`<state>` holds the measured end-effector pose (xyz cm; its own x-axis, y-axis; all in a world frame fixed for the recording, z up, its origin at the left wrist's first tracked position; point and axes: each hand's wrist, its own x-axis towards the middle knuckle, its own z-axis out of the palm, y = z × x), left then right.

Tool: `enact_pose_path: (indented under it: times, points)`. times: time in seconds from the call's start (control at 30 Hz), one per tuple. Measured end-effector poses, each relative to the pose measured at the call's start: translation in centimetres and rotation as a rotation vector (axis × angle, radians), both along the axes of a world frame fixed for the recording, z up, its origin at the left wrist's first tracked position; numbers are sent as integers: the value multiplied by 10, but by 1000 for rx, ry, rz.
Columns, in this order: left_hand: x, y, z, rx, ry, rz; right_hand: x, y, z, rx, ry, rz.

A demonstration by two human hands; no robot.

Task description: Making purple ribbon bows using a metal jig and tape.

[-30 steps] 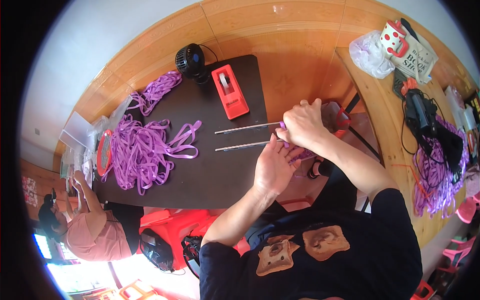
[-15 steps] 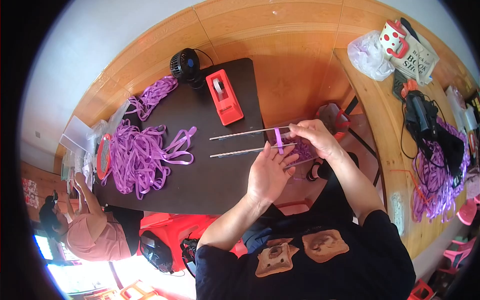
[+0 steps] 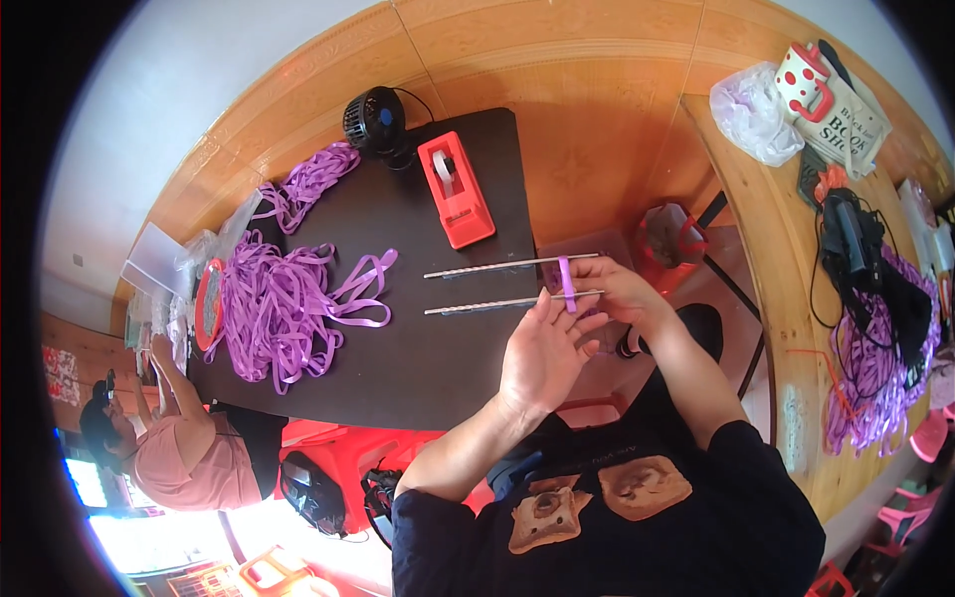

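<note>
Two thin metal rods [image 3: 487, 266] lie parallel across the dark table, their ends sticking out past its right edge. A purple ribbon [image 3: 566, 284] is wrapped around both rods near those free ends. My right hand [image 3: 627, 294] is at the rod ends with bent fingers closed at the ribbon; its fingertips are partly hidden. Palm up, my left hand [image 3: 542, 358] sits just below the nearer rod, fingers apart, the thumb tip close to the rod and the ribbon. A big heap of loose purple ribbon [image 3: 274, 313] spreads over the left of the table.
A red tape dispenser [image 3: 458, 194] and a small black fan [image 3: 374, 119] stand toward the table's back. A red-rimmed bin [image 3: 671, 239] is on the floor beyond my right hand. The wooden table [image 3: 736, 209] at right carries bags, cables and ribbon. A person [image 3: 189, 448] works at far left.
My right hand has moved down and in from above the far rod to the ribbon between the rods. My left hand stays below the nearer rod. The view has shifted slightly.
</note>
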<state>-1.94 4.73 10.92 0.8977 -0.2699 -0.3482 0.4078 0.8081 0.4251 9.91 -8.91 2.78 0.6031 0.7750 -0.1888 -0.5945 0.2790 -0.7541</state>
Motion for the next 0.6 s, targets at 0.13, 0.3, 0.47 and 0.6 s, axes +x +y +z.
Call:
enact_pose_path:
  times: [0.13, 0.3, 0.47, 0.6]
  points:
    - [-1, 1, -1, -1, 5, 2, 1, 17, -4, 173, 61, 81]
    - [0, 0, -4, -12, -1, 6, -1, 27, -11, 279, 116, 71]
    - [1, 0, -1, -11, 6, 17, -3, 26, -7, 303, 89, 50]
    - [1, 0, -4, -21, 1, 11, -13, 27, -4, 113, 164, -128]
